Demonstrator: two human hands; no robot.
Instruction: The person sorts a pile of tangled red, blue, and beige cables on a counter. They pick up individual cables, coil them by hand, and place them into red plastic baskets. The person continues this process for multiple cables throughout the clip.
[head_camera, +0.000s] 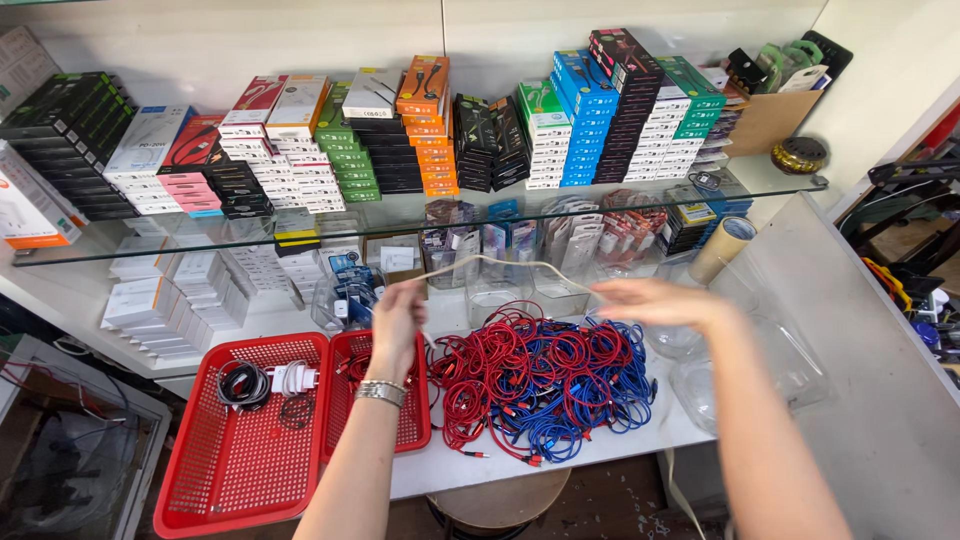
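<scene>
A thin pale cable (490, 262) stretches between my two hands above the white counter. My left hand (398, 318), with a metal bracelet on the wrist, pinches one end over the smaller red basket (345, 352). My right hand (650, 302) holds the other end, blurred by motion, above a big heap of red and blue cables (540, 380).
A larger red basket (240, 470) at the left holds a black and a white coiled cable. A glass shelf (400, 212) carries stacks of coloured boxes; more packets stand beneath it. Clear plastic bags (700, 370) and a cardboard roll (722, 248) lie at the right. A round stool (500, 505) stands under the counter.
</scene>
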